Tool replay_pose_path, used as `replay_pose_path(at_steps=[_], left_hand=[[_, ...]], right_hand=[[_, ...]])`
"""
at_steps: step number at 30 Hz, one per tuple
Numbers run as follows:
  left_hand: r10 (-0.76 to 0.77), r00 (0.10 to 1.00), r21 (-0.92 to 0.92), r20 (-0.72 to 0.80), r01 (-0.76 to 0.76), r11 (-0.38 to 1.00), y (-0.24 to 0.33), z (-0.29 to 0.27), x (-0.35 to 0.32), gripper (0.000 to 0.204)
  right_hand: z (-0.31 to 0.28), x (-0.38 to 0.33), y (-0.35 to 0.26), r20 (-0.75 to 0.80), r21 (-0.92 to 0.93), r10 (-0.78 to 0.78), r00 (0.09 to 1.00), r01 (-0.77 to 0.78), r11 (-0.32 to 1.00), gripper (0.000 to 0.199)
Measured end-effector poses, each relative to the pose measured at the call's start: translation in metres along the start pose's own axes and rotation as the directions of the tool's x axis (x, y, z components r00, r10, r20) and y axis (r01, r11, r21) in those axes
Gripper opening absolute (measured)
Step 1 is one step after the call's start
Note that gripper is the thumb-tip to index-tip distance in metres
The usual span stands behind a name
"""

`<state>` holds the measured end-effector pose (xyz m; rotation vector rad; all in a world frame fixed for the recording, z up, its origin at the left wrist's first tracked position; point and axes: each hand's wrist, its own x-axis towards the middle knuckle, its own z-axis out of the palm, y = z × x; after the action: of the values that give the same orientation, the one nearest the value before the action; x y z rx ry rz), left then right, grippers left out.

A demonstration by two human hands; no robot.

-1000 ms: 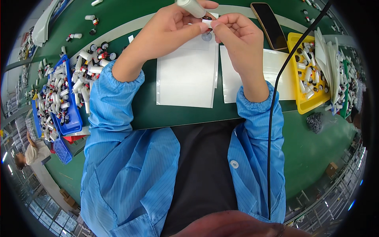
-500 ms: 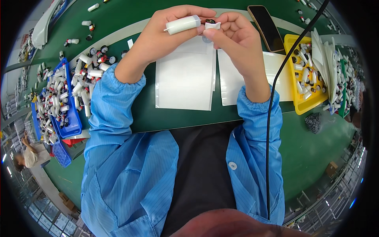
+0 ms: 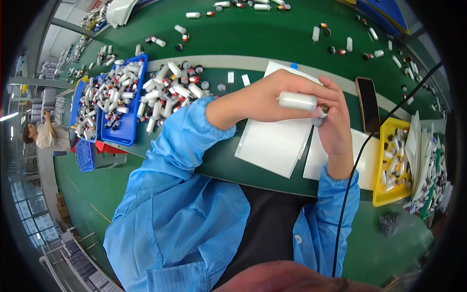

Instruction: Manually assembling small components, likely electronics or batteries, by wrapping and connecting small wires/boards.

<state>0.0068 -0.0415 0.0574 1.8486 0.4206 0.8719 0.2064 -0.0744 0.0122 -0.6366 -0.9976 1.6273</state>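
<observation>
My left hand (image 3: 265, 100) is closed around a white translucent cylinder (image 3: 297, 101) with a small nub at its left end. Close against it, my right hand (image 3: 339, 124) pinches a small white piece with a dark, shiny round part (image 3: 324, 109) at the cylinder's right end. Whether the two pieces touch is hidden by my fingers. Beneath the hands lie white sheets (image 3: 267, 148) on the green table.
Blue trays (image 3: 127, 134) heaped with white cylinders stand at the left, with a loose pile (image 3: 170, 92) beside them. A phone (image 3: 368, 104), a yellow tray (image 3: 393, 194) and a black cable (image 3: 357, 168) are at the right. More parts lie across the far belt.
The view has shifted, so the table sits lower and more of its far side shows. My hands remain together, with the left now turned further over the small piece and its fingers reaching toward the right hand.
</observation>
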Motion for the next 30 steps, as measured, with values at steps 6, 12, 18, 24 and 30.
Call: replay_pose_path(at_steps=[6, 12, 18, 24, 30], left_hand=[[-0.176, 0.908, 0.606, -0.379, 0.388, 0.695, -0.019, -0.123, -0.013, 0.033], [-0.312, 0.866, 0.802, -0.389, 0.486, 0.347, -0.099, -0.263, -0.034, 0.042], [-0.193, 0.849, 0.853, -0.492, 0.515, 0.087, -0.222, -0.46, -0.148, 0.055], [-0.278, 0.783, 0.816, -0.556, 0.579, -0.001, -0.186, -0.392, -0.116, 0.035], [-0.111, 0.731, 0.626, -0.674, 0.644, 0.44, -0.123, -0.354, -0.085, 0.043]], right_hand=[[-0.006, 0.002, 0.008, -0.213, -0.397, -0.121, 0.969, 0.027, 0.917, 0.026], [-0.012, 0.001, 0.017, -0.144, -0.751, -0.228, 0.963, 0.044, 0.659, 0.014], [-0.025, -0.02, -0.001, 0.239, -0.966, -0.036, 0.97, 0.241, 0.089, 0.021], [-0.015, -0.025, 0.003, 0.107, -0.986, -0.025, 0.994, 0.102, -0.134, 0.024], [-0.015, -0.014, 0.0, 0.071, -0.993, 0.01, 0.997, 0.071, -0.094, 0.023]])
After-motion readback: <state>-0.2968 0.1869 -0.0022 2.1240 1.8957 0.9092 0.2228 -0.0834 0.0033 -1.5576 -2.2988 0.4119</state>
